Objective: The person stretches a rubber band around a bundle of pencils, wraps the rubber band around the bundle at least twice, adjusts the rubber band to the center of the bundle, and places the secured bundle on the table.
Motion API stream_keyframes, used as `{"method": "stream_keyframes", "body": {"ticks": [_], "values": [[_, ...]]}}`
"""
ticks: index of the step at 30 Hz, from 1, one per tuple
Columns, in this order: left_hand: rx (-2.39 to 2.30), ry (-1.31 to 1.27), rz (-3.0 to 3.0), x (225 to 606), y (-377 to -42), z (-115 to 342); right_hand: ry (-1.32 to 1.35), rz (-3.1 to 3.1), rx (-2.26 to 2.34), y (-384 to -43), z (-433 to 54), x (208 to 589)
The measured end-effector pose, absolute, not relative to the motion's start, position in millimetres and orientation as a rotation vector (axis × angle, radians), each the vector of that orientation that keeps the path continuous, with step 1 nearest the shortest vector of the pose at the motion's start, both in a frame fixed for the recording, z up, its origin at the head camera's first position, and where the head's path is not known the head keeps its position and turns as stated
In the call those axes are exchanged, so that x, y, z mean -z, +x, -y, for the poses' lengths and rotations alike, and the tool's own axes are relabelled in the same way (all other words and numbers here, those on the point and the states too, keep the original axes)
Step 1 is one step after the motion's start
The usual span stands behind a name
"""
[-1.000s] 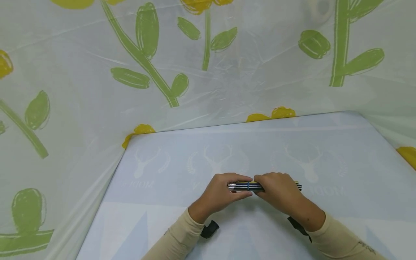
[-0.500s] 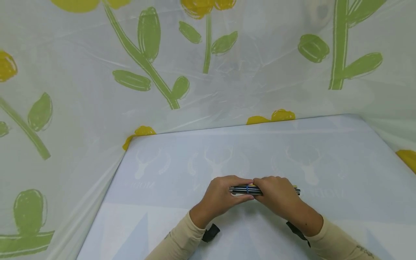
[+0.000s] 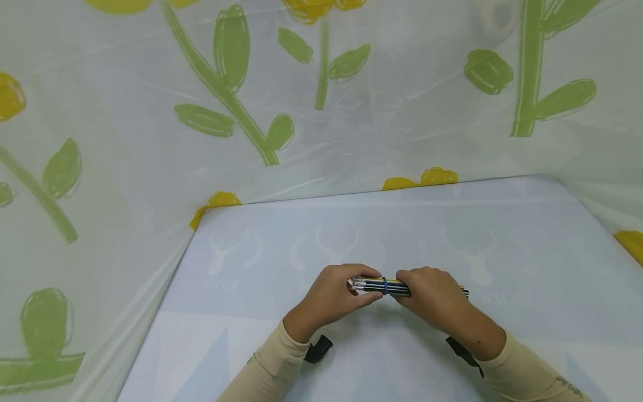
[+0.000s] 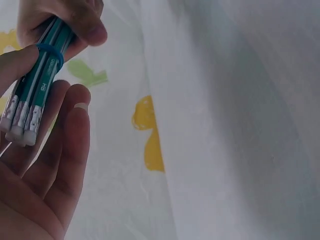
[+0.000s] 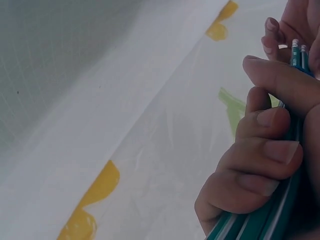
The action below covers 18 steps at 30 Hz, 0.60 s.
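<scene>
A bundle of dark green pencils (image 3: 372,285) with white erasers at one end is held level above the table, a blue rubber band (image 3: 385,286) around it. My left hand (image 3: 334,294) curves round the eraser end; its thumb and index fingertips are at the band, the thumb touching it in the left wrist view. That band (image 4: 52,50) stands slightly off the pencils there. My right hand (image 3: 434,293) grips the other half of the bundle, its fingers wrapped round the pencils (image 5: 270,215) in the right wrist view. The palm hides much of their length.
Beneath the hands lies a pale table cover (image 3: 281,245) with faint deer prints. Behind it hangs a white sheet (image 3: 382,134) with green stems and yellow flowers. Dark straps (image 3: 318,349) show at both wrists.
My left thumb and index fingertips have drawn back leftward from past the band to the band itself, leaving a gap between the hands. The right hand keeps its grip on the pencils.
</scene>
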<state>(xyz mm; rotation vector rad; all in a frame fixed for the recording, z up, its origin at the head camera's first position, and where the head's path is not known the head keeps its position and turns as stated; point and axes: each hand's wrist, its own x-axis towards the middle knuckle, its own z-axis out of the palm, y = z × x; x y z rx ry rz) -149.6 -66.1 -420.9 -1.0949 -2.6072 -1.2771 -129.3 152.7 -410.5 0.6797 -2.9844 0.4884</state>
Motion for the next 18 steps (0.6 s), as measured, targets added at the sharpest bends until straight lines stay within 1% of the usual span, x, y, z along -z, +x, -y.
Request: {"method": "stream_keyframes", "body": {"ticks": [9, 14, 18], "values": [[1.183, -1.098, 2.609, 423.9, -145.7, 60.4, 0.728, 2.960, -0.545, -128.4, -152.2, 414.5], [1.178, -1.093, 2.574, 425.0, -145.1, 56.6, 0.706, 2.965, -0.558, -128.7, -150.9, 413.0], [1.172, -1.140, 2.563, 426.8, -144.3, 53.6, 0.699, 3.000, -0.567, -127.4, -150.1, 412.6]]}}
